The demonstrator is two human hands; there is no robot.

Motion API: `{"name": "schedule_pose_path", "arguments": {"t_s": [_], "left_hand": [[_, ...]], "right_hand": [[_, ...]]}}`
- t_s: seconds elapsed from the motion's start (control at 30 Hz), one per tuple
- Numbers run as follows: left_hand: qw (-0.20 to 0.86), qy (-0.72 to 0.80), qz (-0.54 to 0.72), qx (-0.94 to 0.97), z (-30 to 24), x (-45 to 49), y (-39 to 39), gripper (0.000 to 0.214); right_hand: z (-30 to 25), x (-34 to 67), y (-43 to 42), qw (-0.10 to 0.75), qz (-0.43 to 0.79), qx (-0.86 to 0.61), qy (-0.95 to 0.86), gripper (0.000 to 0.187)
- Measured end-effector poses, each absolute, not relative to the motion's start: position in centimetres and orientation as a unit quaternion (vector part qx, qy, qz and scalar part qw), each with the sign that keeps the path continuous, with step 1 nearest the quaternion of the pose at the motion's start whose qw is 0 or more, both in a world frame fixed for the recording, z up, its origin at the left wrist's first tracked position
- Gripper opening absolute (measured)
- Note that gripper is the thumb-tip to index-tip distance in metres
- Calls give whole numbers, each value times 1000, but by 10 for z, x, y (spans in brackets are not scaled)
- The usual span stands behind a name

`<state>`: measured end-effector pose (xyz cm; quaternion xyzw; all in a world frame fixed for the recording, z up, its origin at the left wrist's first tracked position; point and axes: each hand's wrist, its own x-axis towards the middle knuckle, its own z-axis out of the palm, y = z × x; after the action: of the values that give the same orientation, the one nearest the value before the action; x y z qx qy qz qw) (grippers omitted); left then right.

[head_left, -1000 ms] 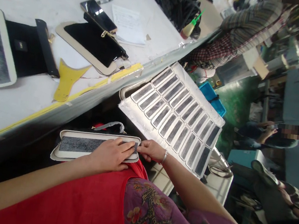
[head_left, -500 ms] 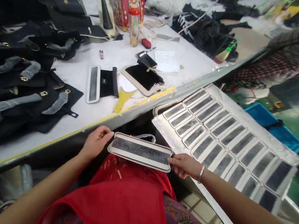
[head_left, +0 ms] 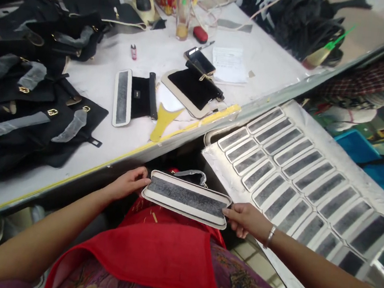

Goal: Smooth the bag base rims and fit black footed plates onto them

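Over my lap I hold a long cream bag base panel [head_left: 187, 198] with a grey glued strip down its middle. My left hand [head_left: 128, 184] grips its left end and my right hand [head_left: 246, 218] pinches its right end, both closed on it. A wrapped bag handle [head_left: 191, 175] shows just behind the panel. A red cloth [head_left: 165, 256] lies across my lap below it.
A silver tray [head_left: 330, 146] at right carries several more glued cream panels. The white table [head_left: 91, 81] holds black bags [head_left: 20, 96] at left, a panel with a black piece [head_left: 133, 98], a yellow scraper [head_left: 162, 121], a phone [head_left: 199, 59] and a bottle [head_left: 183, 6]. Another person's plaid sleeve [head_left: 376, 77] is at far right.
My left hand moved from lying on top of the panel to gripping its left end, and the panel rose off my lap. The view swung up towards the table.
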<state>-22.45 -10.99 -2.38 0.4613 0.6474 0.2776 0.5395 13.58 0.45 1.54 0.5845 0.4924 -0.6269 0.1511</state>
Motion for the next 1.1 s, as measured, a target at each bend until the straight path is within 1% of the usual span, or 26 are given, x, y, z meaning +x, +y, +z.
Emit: {"name": "schedule_pose_path", "arguments": {"t_s": [0.13,0.2,0.23,0.27,0.33,0.4,0.43,0.53,0.6,0.67,0.77,0.83,0.9,1.0,1.1], "left_hand": [[504,673,220,495,-14,-225,-111,37],[459,689,190,528,-11,-225,-111,36],[425,695,183,550,-9,-224,-109,36],[386,696,186,576,-5,-221,-106,38],[310,670,205,643,5,-208,-94,46],[267,605,209,720,16,-184,-77,47],[267,563,198,756,20,-169,-67,46],[333,477,145,801,26,-129,-39,42],[374,452,122,801,24,-113,-27,40],[379,442,114,805,19,-107,-21,36],[339,423,96,835,12,-108,-21,27],[305,413,78,855,9,-110,-23,29],[276,403,63,871,8,-109,-25,31],[226,375,33,899,8,-107,-27,32],[180,345,2,921,8,-105,-30,32]], "right_hand": [[15,140,-3,123,-597,590,529,45],[16,144,-4,113,-546,588,586,43],[18,146,-4,98,-502,587,627,43],[20,146,-3,72,-450,584,671,42],[25,145,-2,-10,-356,557,750,39],[28,139,-1,-82,-315,482,813,40],[29,136,0,-99,-307,432,842,41],[25,127,1,-88,-279,320,901,36],[20,126,3,-73,-258,305,914,31],[14,127,3,-81,-241,295,921,27],[7,133,4,-128,-225,265,929,27],[2,136,4,-160,-217,246,931,26],[-1,139,6,-174,-209,226,935,24],[-4,142,9,-162,-178,196,951,23],[1,141,10,-114,-124,160,973,25]]}}
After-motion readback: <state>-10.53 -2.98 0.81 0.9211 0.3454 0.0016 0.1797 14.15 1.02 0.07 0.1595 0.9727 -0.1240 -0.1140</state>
